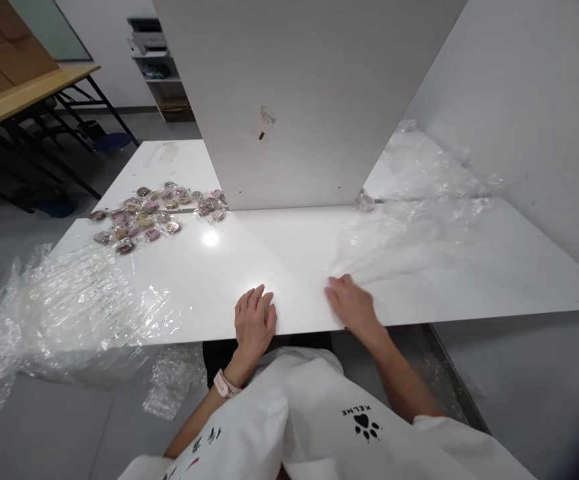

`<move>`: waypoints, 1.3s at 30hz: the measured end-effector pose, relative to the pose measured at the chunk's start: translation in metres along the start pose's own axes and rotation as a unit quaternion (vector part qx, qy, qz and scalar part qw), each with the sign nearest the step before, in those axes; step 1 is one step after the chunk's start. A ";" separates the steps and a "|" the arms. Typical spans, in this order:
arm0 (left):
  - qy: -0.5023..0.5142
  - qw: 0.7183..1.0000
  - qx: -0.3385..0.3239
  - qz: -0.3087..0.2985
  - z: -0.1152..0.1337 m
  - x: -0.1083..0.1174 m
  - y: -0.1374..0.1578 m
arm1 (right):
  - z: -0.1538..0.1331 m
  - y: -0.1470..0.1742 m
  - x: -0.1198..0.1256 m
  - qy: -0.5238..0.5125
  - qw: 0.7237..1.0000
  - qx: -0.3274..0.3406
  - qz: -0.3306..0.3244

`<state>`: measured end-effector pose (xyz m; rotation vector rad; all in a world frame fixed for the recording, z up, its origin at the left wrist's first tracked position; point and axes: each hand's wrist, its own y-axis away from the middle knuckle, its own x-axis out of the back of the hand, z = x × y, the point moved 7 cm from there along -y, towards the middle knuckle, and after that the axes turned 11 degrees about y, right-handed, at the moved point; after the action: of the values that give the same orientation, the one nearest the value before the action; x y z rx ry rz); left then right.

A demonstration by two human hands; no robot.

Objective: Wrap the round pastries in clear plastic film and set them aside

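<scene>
Left hand (254,319): laid palm down on glossy white rectangular tabletop (289,253), fingers open, extended. Right hand (353,303): motion-blurred, fingers curled, at near left end of crumpled transparent plastic film (404,243); gripping or merely touching, cannot tell. Film: spread over tabletop's right part. Small rounded brown, pink and tan pieces in clear wrappers (142,217): clustered far left. Heap of clear plastic packaging (82,300): near left, overhanging edge.
</scene>
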<state>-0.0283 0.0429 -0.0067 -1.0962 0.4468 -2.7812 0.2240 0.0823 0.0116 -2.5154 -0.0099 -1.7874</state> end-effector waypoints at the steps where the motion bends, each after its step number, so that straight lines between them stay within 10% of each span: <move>1: 0.041 0.999 0.029 0.003 0.000 0.006 -0.004 | -0.031 0.021 0.000 -0.071 0.995 0.060 -0.045; 4: 0.177 0.981 0.078 0.025 0.014 0.024 -0.024 | -0.088 0.058 0.018 -0.267 0.944 0.145 -0.131; 6: 0.246 0.968 0.044 0.024 0.039 0.025 -0.041 | -0.074 0.048 0.039 -0.305 0.948 0.083 -0.040; 9: 0.281 0.956 -0.052 -0.068 0.079 -0.010 -0.063 | -0.009 0.004 0.057 -0.242 0.963 -0.004 0.119; 14: -0.043 0.938 -0.135 -0.316 0.070 -0.097 -0.064 | 0.150 -0.105 0.067 -0.176 0.970 -0.116 0.124; 20: -0.170 0.915 -0.175 -0.322 0.032 -0.046 -0.026 | 0.269 -0.130 0.151 -0.098 0.933 -0.188 0.292; 25: -0.177 0.933 -0.139 -0.280 0.040 0.020 -0.009 | 0.186 -0.073 0.152 0.078 0.919 -0.106 0.372; 29: -0.130 0.963 -0.135 -0.192 0.044 0.026 -0.032 | 0.068 -0.042 0.059 0.071 0.971 0.006 0.228; 33: -0.142 0.956 -0.079 -0.243 0.000 0.003 -0.042 | -0.019 -0.011 -0.042 0.110 0.983 0.121 0.077; 39: -0.093 0.964 0.072 -0.238 -0.070 0.054 -0.075 | -0.064 -0.012 -0.078 0.128 0.953 0.274 0.007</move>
<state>-0.1153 0.1188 0.0035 -1.5865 -0.0538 -2.9892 0.1380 0.0931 -0.0404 -1.8878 -0.4130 -1.7795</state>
